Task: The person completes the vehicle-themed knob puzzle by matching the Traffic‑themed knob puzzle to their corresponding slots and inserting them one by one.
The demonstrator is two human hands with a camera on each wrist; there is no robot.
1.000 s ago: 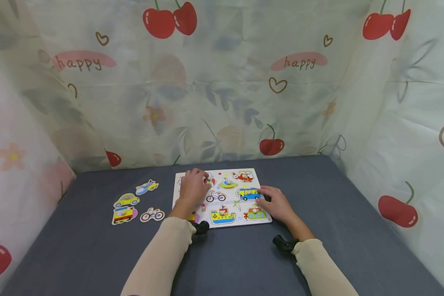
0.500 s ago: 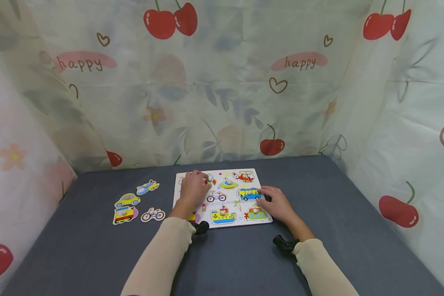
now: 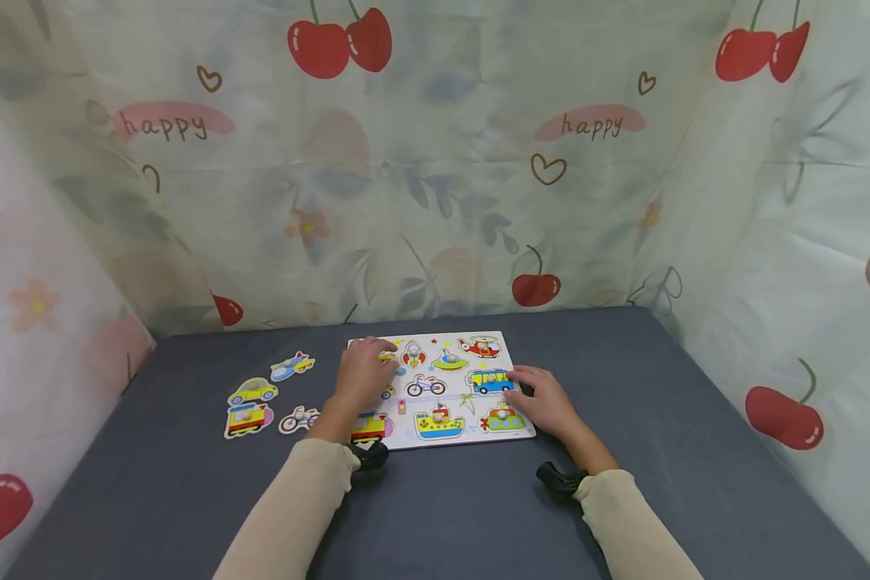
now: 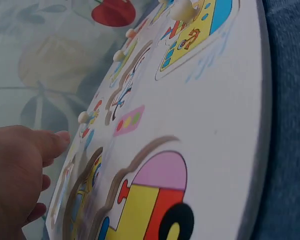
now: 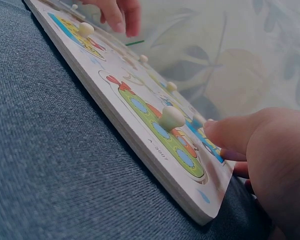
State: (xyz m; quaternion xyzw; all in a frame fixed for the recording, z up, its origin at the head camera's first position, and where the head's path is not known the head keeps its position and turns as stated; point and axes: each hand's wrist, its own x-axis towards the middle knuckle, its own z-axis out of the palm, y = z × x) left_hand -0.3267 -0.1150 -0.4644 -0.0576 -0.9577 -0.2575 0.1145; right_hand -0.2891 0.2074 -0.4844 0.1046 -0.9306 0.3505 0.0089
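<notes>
The wooden knob puzzle board [image 3: 403,437] is being seen flat on the dark tablecloth [image 3: 464,515]; over its left part the left hand [image 3: 362,374] is being held with fingers relaxed and nothing grasped; against its right edge the right hand [image 3: 547,400] is being rested, loosely spread and likewise grasping no piece; beyond its left edge the airplane piece [image 3: 292,366], yellow car piece [image 3: 252,391], train piece [image 3: 248,420] and bicycle piece [image 3: 299,420] are being seen loose; as a judgement, the handling of pieces is being done best when the board is being steadied from its right, each piece being pinched by its knob, turned to match its outline and pressed only once level; by the left wrist view the grooved rim of the train recess [image 4: 160,205] is being revealed, which is hard to make out from the head view; by the right wrist view the submarine knob [image 5: 172,118] is being shown side-on, with the board's thickness; by the head view alone the loose pieces are being shown.
</notes>
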